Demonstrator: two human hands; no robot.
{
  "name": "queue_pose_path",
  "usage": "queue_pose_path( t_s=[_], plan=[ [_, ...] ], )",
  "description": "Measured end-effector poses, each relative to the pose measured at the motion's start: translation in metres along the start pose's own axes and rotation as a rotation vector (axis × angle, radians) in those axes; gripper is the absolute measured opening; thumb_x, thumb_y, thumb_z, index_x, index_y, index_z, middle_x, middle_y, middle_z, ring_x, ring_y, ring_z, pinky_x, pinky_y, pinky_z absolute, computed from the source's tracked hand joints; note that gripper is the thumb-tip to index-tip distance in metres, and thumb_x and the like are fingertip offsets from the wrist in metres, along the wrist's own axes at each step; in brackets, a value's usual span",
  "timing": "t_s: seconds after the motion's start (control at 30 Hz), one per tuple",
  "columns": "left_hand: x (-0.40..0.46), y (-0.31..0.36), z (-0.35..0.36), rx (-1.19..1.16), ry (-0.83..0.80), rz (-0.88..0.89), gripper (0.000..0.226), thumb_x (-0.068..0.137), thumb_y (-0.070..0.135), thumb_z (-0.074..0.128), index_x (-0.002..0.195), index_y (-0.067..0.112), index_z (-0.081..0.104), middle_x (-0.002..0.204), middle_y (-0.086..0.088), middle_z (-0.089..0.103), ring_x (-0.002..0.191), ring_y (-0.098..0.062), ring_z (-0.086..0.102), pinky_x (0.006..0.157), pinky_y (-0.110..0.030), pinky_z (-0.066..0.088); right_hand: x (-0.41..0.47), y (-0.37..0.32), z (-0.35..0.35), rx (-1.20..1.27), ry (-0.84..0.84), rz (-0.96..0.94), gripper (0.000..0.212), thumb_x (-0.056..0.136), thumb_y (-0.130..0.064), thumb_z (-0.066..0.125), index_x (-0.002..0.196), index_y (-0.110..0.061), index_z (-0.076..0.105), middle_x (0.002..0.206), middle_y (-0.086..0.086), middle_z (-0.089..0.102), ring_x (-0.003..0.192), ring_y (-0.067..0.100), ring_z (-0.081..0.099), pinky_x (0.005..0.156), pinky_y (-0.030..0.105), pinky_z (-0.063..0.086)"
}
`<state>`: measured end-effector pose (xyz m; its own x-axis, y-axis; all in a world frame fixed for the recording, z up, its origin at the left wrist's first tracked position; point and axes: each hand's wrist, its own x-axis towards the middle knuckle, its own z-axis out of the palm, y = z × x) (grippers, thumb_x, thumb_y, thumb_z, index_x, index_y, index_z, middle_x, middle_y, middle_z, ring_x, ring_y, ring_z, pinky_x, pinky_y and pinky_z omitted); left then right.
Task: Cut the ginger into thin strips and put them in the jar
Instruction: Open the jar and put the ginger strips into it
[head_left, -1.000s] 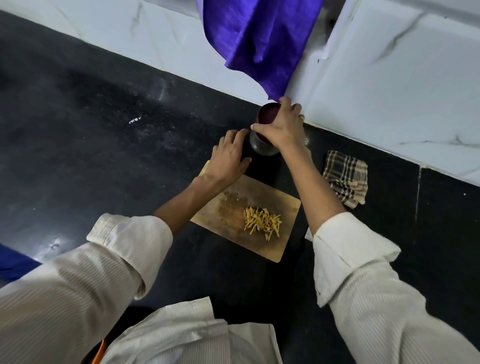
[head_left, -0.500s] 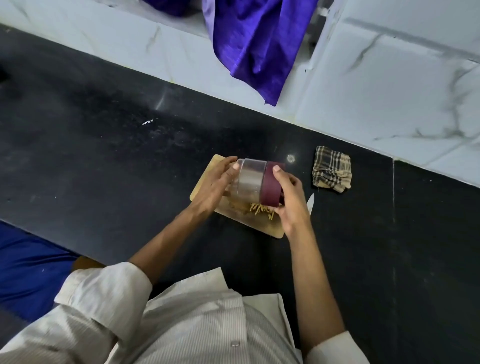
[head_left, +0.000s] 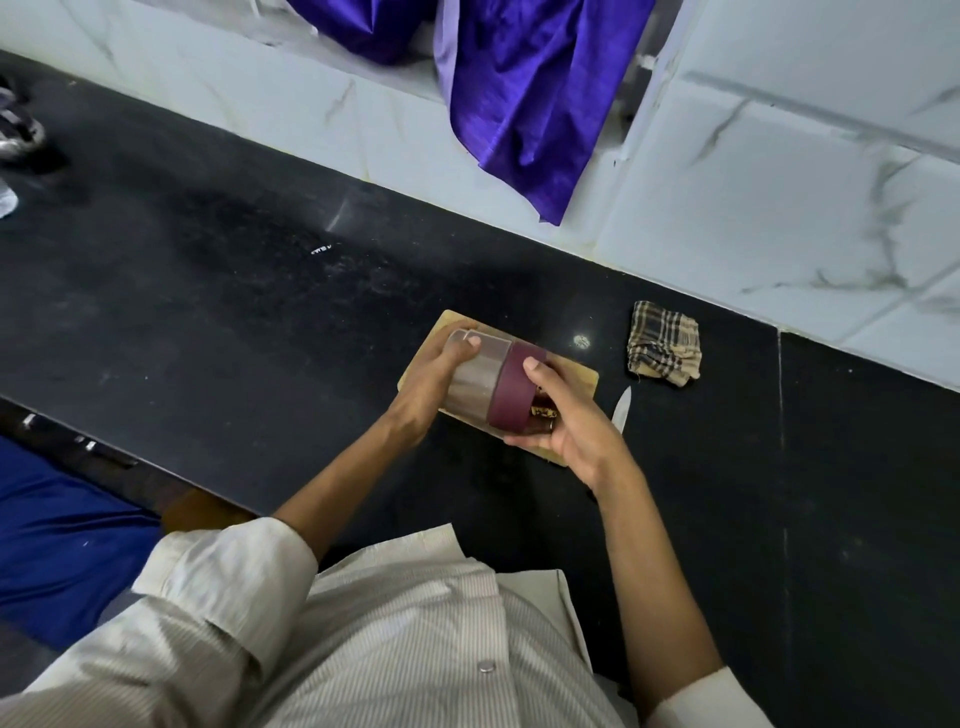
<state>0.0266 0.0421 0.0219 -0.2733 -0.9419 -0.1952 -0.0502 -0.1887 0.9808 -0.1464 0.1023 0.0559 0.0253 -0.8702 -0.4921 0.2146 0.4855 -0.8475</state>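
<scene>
Above the wooden cutting board (head_left: 574, 375), the person holds a clear plastic jar (head_left: 475, 382) on its side with both hands. From the head view, the left hand (head_left: 434, 387) curls its grip round the clear body, while the right hand (head_left: 569, 418) curls its grip round the maroon lid (head_left: 511, 389). Ginger strips (head_left: 543, 412) peek out beneath the lid on the board. A knife (head_left: 621, 410) lies just beside the board on the black table (head_left: 208, 312), near a folded checked cloth (head_left: 664, 343).
</scene>
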Motion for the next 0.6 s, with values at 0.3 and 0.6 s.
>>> queue_pose_path(
  t_s=[0.3, 0.6],
  plan=[
    [-0.008, 0.002, 0.003, -0.116, 0.000, -0.181, 0.061, 0.076, 0.062, 0.049, 0.114, 0.017, 0.061, 0.108, -0.020, 0.066, 0.087, -0.035, 0.068, 0.058, -0.042, 0.055, 0.001, 0.004, -0.008, -0.366, -0.033, -0.250, 0.076, 0.072, -0.046, 0.082, 0.138, -0.046, 0.044, 0.141, -0.010, 0.043, 0.130, 0.015, 0.045, 0.105, 0.039, 0.046],
    [-0.009, 0.000, -0.002, -0.109, 0.002, -0.150, 0.042, 0.079, 0.057, 0.051, 0.103, 0.025, 0.064, 0.112, -0.017, 0.062, 0.093, -0.033, 0.065, 0.060, -0.043, 0.055, 0.002, 0.010, -0.012, -0.303, -0.056, -0.100, 0.079, 0.078, -0.042, 0.078, 0.145, -0.044, 0.035, 0.145, -0.001, 0.042, 0.118, 0.026, 0.059, 0.089, 0.047, 0.058]
  ],
)
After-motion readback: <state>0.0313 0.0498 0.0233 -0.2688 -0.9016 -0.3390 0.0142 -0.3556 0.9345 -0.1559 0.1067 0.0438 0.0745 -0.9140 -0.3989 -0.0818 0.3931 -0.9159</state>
